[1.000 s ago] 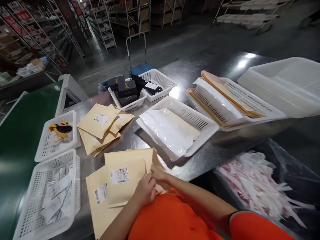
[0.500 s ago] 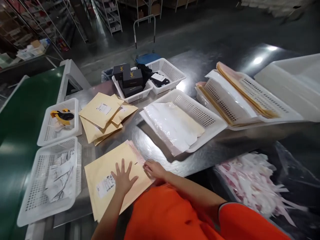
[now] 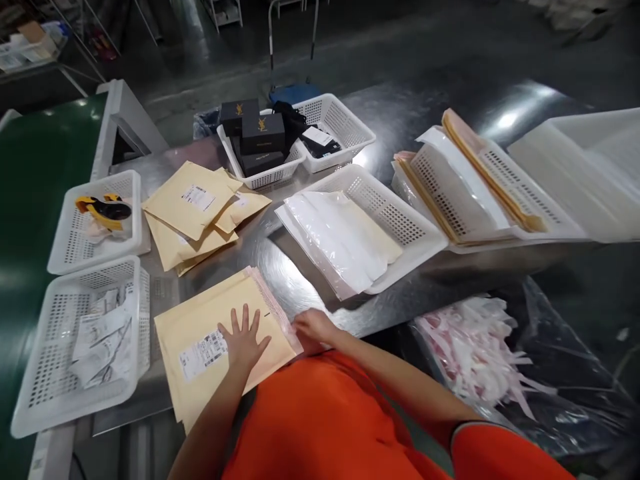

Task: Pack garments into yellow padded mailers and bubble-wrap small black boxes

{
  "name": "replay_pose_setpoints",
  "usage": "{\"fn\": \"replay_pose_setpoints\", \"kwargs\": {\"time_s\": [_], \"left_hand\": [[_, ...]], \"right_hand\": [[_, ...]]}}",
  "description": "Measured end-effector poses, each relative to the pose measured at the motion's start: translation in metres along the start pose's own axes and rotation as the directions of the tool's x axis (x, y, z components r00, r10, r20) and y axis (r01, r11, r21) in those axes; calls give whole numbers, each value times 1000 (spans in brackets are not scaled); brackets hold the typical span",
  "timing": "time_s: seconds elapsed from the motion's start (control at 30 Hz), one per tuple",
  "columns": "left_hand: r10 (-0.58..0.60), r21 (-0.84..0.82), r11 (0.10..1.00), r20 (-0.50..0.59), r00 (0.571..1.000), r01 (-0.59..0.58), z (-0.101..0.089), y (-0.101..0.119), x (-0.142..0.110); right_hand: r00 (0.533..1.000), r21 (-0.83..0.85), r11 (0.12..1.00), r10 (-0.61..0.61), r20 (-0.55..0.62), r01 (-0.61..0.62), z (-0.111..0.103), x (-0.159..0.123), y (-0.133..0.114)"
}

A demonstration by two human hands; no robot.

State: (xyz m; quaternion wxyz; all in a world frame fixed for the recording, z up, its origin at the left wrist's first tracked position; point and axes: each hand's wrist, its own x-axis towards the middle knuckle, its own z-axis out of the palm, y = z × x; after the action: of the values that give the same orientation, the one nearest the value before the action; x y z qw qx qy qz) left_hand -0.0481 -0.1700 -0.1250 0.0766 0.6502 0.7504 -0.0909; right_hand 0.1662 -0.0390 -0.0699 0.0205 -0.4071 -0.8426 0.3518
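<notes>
A large yellow padded envelope (image 3: 210, 307) with a white shipping label (image 3: 203, 355) lies on the metal table in front of me. My left hand (image 3: 245, 343) rests flat on it beside the label, fingers spread. Along the envelope's right edge runs a pink strip (image 3: 267, 293). At the lower end of that edge, my right hand (image 3: 314, 328) has its fingers closed together on the strip; the fingertips are partly hidden. Just beyond lies a pile of labelled padded envelopes (image 3: 193, 200).
White baskets hold printed labels (image 3: 103, 340), a yellow-black tape dispenser (image 3: 107, 212), black boxes (image 3: 263, 133), white mailers (image 3: 335, 243) and upright envelopes (image 3: 493, 173). A plastic bag of pink-white strips (image 3: 470, 353) sits low at right. A green conveyor belt (image 3: 30, 200) runs along the left.
The view has tilted down a little. My right hand has shifted slightly outward from the envelope's edge. My left hand stays flat on the envelope.
</notes>
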Motion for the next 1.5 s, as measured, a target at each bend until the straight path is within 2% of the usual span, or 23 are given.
{"fn": "replay_pose_setpoints", "kwargs": {"time_s": [0.03, 0.1, 0.13, 0.17, 0.2, 0.23, 0.27, 0.3, 0.33, 0.37, 0.4, 0.47, 0.53, 0.6, 0.7, 0.87, 0.97, 1.07, 1.13, 1.23, 1.3, 1.5], "left_hand": [[0, -3, 1000, 12, 1000, 0, -1, 1, 1], [-2, -9, 1000, 33, 999, 2, -3, 2, 2], [0, -12, 1000, 40, 999, 1, -3, 2, 3], [6, -18, 1000, 45, 999, -5, -3, 1, 4], [15, -26, 1000, 47, 999, -13, -3, 1, 4], [23, -35, 999, 46, 999, -21, -3, 1, 5], [30, -43, 999, 40, 999, -28, -3, 0, 5], [35, -47, 998, 31, 999, -33, -3, 0, 5], [35, -45, 998, 21, 999, -34, -3, -1, 5], [36, -40, 999, 13, 999, -36, -3, -1, 4], [37, -33, 999, 9, 999, -36, -3, -1, 4], [42, -23, 999, 14, 999, -42, -4, 0, 4], [44, -24, 999, 21, 999, -43, -4, 0, 4], [40, -23, 999, 13, 999, -39, -3, 0, 4], [40, -22, 999, -7, 999, -40, 1, -1, 5], [56, -40, 998, -8, 998, -56, 7, -4, 5], [60, -65, 996, -11, 998, -60, 8, -6, 5], [37, -74, 997, -10, 999, -37, 7, -5, 5], [29, -75, 997, 0, 1000, -29, 5, -4, 5], [30, -80, 996, 5, 1000, -30, 4, -3, 5], [32, -85, 996, 3, 999, -31, 5, -3, 5], [38, -94, 995, -21, 999, -40, 10, -5, 5]], "right_hand": [[992, 9, 999, 46, -118, -45, -25, 0, 1], [906, 33, 994, 110, -409, -105, -76, -8, 3], [805, 49, 991, 128, -579, -123, -98, -14, 2], [567, 60, 997, 74, -821, -43, -114, -20, 1], [471, 1, 997, -36, -881, 78, -122, -25, -3], [458, -73, 979, -153, -875, 188, -121, -26, -7], [576, -97, 964, -226, -785, 246, -112, -24, -13], [766, -95, 964, -257, -589, 250, -96, -17, -18], [915, -72, 983, -186, -358, 172, -75, -8, -21], [985, -53, 999, -21, -173, 13, -51, 2, -23], [991, -46, 990, 128, -37, -130, -26, 12, -23], [963, -45, 967, 255, 86, -252, 15, 26, -15], [957, -26, 968, 250, 144, -249, 41, 29, -4], [957, -4, 975, 218, 191, -221, 52, 24, 5], [964, 15, 987, 155, 216, -162, 56, 18, 4], [982, 27, 998, 46, 182, -52, 73, 23, -39], [990, 18, 996, 91, 106, -93, 80, 24, -52], [969, -8, 969, 247, -9, -247, 71, 20, -35], [951, -43, 950, 307, -25, -308, 61, 18, -14], [969, -91, 972, 225, 107, -215, 52, 19, 9], [971, -98, 988, 136, 197, -119, 53, 21, 13], [977, -144, 989, 68, 202, -39, 71, 27, -9]]}}
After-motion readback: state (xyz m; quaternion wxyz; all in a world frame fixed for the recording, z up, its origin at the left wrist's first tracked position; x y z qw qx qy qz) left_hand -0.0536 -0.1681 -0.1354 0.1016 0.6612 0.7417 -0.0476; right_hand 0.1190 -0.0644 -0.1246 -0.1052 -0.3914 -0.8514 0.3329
